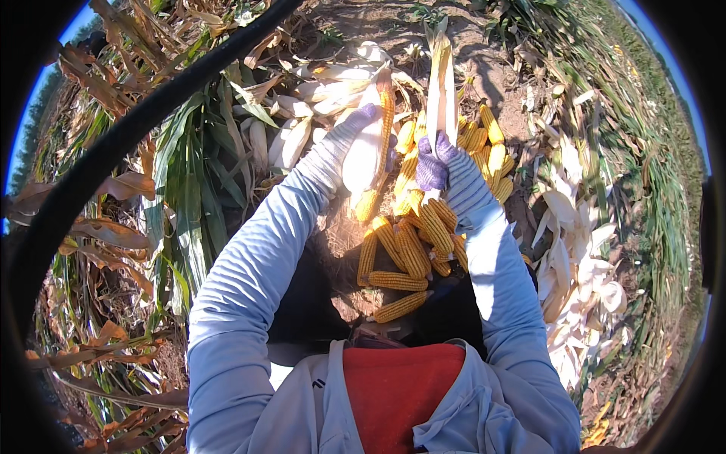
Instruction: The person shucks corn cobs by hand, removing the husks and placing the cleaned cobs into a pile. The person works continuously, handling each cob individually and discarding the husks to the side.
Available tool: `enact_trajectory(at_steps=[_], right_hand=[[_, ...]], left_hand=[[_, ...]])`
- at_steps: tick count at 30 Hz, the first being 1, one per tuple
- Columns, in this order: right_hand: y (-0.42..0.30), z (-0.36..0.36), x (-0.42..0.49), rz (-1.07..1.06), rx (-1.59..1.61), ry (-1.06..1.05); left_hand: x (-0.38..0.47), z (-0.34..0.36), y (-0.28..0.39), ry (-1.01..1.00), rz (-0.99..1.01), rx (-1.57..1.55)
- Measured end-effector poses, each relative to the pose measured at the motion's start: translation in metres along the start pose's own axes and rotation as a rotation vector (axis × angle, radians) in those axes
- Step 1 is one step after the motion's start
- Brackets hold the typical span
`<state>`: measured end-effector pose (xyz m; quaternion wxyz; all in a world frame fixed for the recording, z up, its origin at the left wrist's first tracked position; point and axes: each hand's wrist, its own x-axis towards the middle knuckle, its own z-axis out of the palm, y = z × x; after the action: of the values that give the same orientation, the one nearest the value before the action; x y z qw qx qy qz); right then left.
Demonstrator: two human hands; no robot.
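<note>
Both of my hands wear purple and white knit gloves. My left hand (347,129) grips a partly husked ear of corn (387,110), whose yellow kernels show along its right side and at its lower end. Pale husk (361,162) still wraps the rest of that ear. Just to the right, my right hand (435,163) is closed around a long strip of dry husk (442,93) that points away from me. Beneath and between my hands lies a pile of bare yellow corn cobs (411,247).
Unhusked ears (295,142) lie beyond my left hand. Stripped husks (573,272) are heaped at the right. Green and brown corn stalks (184,193) lie along the left, and more stalks (635,170) line the right. A dark curved bar (153,108) crosses the upper left.
</note>
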<state>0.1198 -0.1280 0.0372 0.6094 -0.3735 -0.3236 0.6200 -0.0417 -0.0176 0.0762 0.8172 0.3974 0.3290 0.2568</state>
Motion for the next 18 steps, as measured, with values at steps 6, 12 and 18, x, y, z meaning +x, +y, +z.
enact_trajectory(at_steps=[6, 12, 18], right_hand=[[-0.077, -0.095, -0.015, -0.336, 0.721, -0.153], [-0.027, -0.073, 0.010, -0.113, 0.216, 0.178], [0.037, -0.069, 0.030, -0.181, -0.458, 0.117]], left_hand=[[0.000, -0.003, 0.003, -0.004, 0.028, 0.003], [0.035, -0.017, -0.017, -0.021, -0.101, -0.374], [0.043, -0.020, -0.032, -0.025, -0.144, -0.325]])
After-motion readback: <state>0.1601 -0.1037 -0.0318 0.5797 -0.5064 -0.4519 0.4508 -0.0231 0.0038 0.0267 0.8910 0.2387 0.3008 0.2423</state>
